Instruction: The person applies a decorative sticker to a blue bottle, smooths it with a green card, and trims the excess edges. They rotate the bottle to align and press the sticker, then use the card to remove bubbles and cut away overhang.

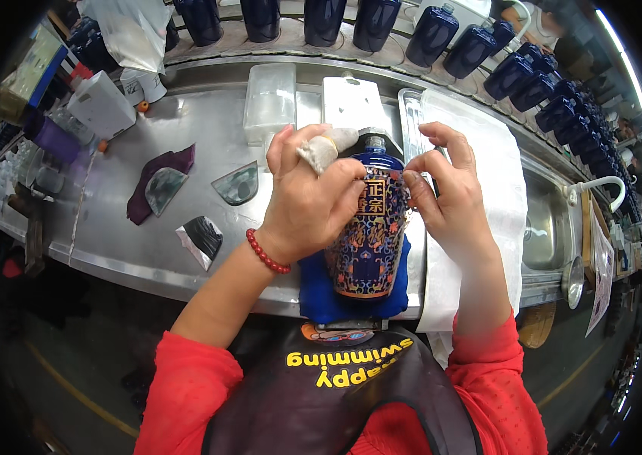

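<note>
1. A dark blue bottle (367, 258) with a bright floral pattern points its neck away from the person, its base toward the apron; its long axis runs almost straight out from the body, the neck a touch to the right.
2. It sits between the two hands, over a blue cloth (313, 292) at the near edge of a steel worktop (109, 239).
3. Counted on the worktop, left of the hands: two green plates (165, 189), one purple cloth (140, 201) and one black-and-white piece (201, 239). Beyond the hands is one clear tub (269, 95). Plain bottles (432, 34) line the far side, too many to count.
4. The left hand (298, 201), one finger wearing a pale cover (319, 152), lies at the bottle's left shoulder, thumb and forefinger near each other against its face; whether they pinch anything cannot be told.
5. The right hand (450, 189) is half curled, thumb and forefinger near each other at the bottle's right edge, other fingers raised; a grip cannot be confirmed.
</note>
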`<action>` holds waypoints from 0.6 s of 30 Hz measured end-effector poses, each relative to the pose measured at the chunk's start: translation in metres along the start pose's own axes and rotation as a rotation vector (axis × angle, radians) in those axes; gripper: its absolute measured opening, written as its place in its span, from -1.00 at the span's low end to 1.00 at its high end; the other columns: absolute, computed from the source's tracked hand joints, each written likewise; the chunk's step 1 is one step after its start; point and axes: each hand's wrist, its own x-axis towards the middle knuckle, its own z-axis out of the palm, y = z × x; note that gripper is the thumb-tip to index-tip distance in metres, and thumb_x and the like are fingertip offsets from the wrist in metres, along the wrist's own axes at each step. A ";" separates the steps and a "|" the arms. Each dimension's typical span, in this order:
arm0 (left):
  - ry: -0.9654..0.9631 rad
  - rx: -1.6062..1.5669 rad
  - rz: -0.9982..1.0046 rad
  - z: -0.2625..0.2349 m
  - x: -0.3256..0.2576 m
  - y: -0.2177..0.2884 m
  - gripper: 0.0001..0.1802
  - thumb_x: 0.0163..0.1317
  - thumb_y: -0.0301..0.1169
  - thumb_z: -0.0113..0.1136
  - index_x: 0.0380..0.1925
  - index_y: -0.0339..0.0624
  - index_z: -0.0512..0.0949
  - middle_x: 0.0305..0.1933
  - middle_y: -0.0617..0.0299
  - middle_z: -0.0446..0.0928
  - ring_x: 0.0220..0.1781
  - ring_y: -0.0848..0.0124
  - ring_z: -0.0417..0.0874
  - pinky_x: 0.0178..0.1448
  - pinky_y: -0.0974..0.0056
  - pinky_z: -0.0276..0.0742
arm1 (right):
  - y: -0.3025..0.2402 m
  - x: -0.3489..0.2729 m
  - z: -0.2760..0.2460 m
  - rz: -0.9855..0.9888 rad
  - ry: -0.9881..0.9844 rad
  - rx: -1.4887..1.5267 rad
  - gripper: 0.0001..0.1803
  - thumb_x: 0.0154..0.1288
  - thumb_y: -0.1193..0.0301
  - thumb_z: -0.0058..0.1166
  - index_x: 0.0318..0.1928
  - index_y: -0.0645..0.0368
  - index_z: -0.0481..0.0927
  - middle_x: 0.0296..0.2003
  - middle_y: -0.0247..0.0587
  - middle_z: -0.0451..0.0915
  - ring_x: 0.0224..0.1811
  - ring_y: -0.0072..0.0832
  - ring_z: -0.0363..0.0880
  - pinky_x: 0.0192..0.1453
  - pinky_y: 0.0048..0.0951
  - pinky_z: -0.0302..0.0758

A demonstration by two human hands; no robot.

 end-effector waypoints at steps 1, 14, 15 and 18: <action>0.014 0.014 0.028 0.000 -0.002 0.002 -0.76 0.21 -0.31 0.33 -0.11 0.02 0.67 0.11 0.09 0.64 0.37 0.09 0.38 0.54 -0.20 -0.09 | 0.000 0.002 -0.001 0.004 -0.010 0.034 -0.89 0.26 0.50 0.26 -0.25 0.24 0.61 0.18 0.13 0.48 0.24 0.09 0.43 0.29 -0.05 0.41; -0.042 0.095 -0.006 -0.001 -0.012 0.006 -0.60 0.29 -0.17 0.31 0.12 0.08 0.71 0.22 0.04 0.61 0.38 0.09 0.36 0.58 -0.12 -0.12 | 0.003 0.011 0.001 0.156 -0.045 0.095 -0.87 0.41 0.45 0.14 -0.28 0.26 0.54 0.07 -0.04 0.58 0.15 -0.13 0.54 0.20 -0.26 0.47; -0.021 0.084 0.004 0.000 -0.013 0.007 -0.60 0.30 -0.17 0.30 0.12 0.08 0.72 0.23 0.04 0.61 0.38 0.09 0.36 0.58 -0.12 -0.13 | 0.002 0.011 0.000 0.159 -0.044 0.106 -0.87 0.41 0.46 0.14 -0.28 0.26 0.54 0.06 -0.05 0.58 0.14 -0.13 0.55 0.20 -0.27 0.47; -0.047 0.114 0.059 0.001 -0.017 0.008 -0.61 0.25 -0.14 0.32 0.08 0.14 0.71 0.22 0.13 0.59 0.44 0.16 0.26 0.57 -0.20 -0.20 | -0.002 0.012 -0.005 0.140 -0.050 0.133 -0.88 0.40 0.47 0.15 -0.27 0.25 0.54 0.06 -0.07 0.59 0.13 -0.15 0.55 0.21 -0.27 0.46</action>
